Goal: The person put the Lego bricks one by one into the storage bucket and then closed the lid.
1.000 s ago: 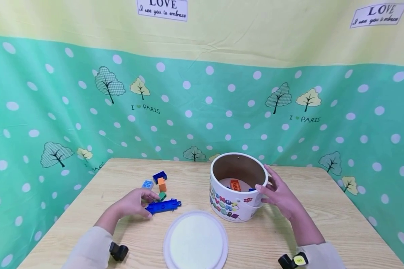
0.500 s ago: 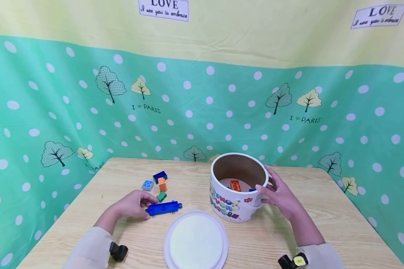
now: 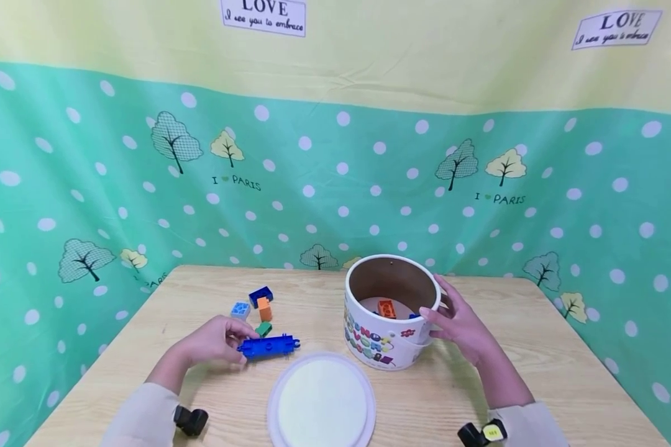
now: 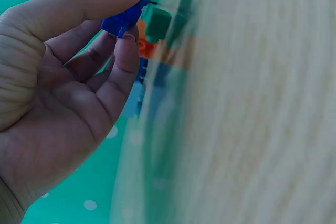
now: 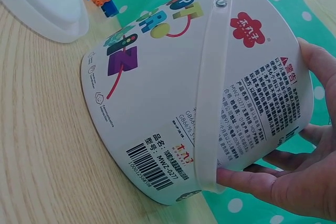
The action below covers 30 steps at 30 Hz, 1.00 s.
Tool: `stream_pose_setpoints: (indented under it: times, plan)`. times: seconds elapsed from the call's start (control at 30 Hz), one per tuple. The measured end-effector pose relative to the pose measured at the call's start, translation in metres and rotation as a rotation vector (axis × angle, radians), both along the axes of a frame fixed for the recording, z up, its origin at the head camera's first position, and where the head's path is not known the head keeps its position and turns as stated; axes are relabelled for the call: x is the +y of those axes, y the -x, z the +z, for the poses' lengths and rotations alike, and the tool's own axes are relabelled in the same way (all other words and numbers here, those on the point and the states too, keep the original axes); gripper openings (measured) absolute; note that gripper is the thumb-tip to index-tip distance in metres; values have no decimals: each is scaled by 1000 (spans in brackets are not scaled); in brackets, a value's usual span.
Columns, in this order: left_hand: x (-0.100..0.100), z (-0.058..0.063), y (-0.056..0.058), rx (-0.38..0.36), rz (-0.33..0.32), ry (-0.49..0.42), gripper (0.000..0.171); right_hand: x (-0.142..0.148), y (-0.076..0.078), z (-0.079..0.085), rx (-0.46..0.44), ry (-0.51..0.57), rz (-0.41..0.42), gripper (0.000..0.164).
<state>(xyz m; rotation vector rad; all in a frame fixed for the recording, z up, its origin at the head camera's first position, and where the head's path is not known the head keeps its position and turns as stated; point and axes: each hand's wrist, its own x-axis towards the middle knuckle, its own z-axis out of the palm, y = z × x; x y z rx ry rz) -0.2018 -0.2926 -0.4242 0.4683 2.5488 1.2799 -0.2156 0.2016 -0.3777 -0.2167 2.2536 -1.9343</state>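
**My left hand (image 3: 215, 341) pinches a blue toy vehicle chassis (image 3: 269, 346); my right hand (image 3: 464, 326) braces a printed bucket (image 3: 366, 347)**

In the head view, the chassis is left of centre in the lower part of the frame, its length running rightward from my left fingertips. I hold only its near end: the left wrist view shows my thumb over one face and fingertips against the other, with almost no gap beyond the piece's thickness. I cannot tell whether its underside touches the wooden table (image 3: 425, 410).

At centre right, the white bucket stands upright without its lid. My right thumb sits at its rim, my other fingers spread wide around the outer wall; in the right wrist view one fingertip meets the white handle strap (image 5: 210, 93). An orange brick (image 3: 386, 308) lies inside.

Just behind the chassis is a green brick (image 3: 263, 329); above it in the frame sit orange, light blue (image 3: 240, 310) and dark blue (image 3: 260, 295) bricks. A round white lid (image 3: 322, 403) lies at bottom centre.

As I judge it, this end grip could let the long piece swivel, so a firm, level pinch suits it, with light pressure on the bucket so it doesn't tip.
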Motion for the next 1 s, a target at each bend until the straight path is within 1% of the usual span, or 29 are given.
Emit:
stream_pose_setpoints:
  times: [0.17, 0.33, 0.5, 0.6, 0.77, 1.0]
  plan:
    - [3, 8, 0, -10, 3, -42, 42, -2, 0, 0, 7, -16, 1, 92]
    - [7, 16, 0, 2, -1, -45, 42, -2, 0, 0, 3, -13, 1, 91]
    - [9, 18, 4, 16, -4, -53, 42, 0, 0, 0, 7, -8, 2, 91]
    - [12, 21, 5, 29, -13, -70, 41, 1, 0, 0, 7, 1, 3, 91]
    - [18, 28, 6, 49, -44, -126, 41, 2, -1, 0, 8, 1, 0, 91]
    - [28, 40, 5, 112, -66, -144, 39, 1, 1, -2, 11, 11, 7, 90]
